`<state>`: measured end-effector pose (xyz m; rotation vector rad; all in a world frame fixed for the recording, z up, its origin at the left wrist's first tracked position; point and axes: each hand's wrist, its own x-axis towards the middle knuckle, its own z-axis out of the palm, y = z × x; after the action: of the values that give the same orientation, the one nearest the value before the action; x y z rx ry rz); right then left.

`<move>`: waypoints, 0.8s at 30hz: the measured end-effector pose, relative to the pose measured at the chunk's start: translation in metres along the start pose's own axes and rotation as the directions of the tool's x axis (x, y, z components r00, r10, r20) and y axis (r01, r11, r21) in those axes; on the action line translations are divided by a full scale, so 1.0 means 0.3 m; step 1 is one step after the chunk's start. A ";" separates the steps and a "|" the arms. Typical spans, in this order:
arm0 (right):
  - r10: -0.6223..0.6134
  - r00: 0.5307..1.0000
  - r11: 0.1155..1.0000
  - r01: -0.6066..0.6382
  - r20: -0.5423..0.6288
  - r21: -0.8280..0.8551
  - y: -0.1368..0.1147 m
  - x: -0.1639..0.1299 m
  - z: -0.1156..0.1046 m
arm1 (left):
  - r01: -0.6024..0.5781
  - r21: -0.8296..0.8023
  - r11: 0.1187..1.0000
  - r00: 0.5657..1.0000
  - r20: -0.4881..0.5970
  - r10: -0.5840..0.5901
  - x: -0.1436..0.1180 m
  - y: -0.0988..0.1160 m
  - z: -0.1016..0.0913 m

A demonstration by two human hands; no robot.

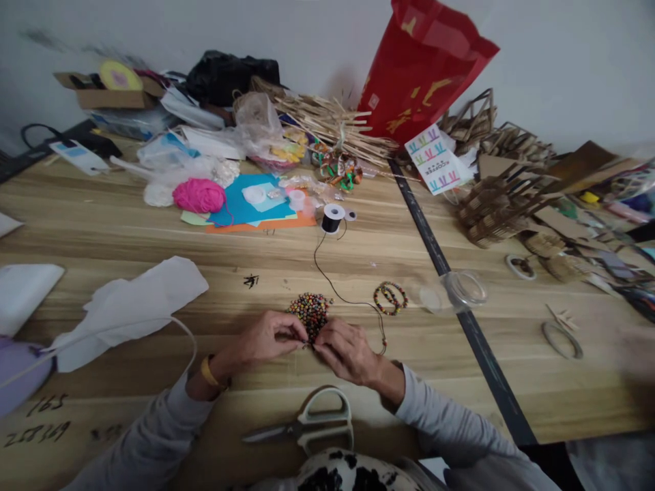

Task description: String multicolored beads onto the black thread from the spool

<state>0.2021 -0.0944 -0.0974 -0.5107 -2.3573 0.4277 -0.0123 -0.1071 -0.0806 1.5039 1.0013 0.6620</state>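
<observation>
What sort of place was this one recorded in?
Probably a handicraft workroom, though it could be a craft corner at home: a heap of multicoloured beads lies on the wooden table, with a spool of black cord and a ball of pink yarn farther back.

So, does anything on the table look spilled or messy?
The loose beads might look spilled: they're heaped straight on the wooden tabletop, near the left hand and right hand, instead of in a container. A few black scraps lie nearby too.
</observation>
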 end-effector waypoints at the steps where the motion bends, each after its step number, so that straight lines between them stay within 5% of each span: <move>1: 0.002 1.000 1.000 -0.002 0.002 -0.002 0.001 -0.001 0.000 | -0.002 0.008 1.000 1.000 0.006 0.002 0.001 -0.002 0.000; 24: 0.019 1.000 1.000 -0.019 0.023 0.004 0.001 -0.005 0.002 | -0.009 0.037 0.999 1.000 0.011 0.009 0.000 -0.010 0.006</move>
<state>0.2028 -0.0950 -0.0988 -0.5295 -2.3748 0.4491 -0.0114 -0.1079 -0.0840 1.5434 1.0036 0.6437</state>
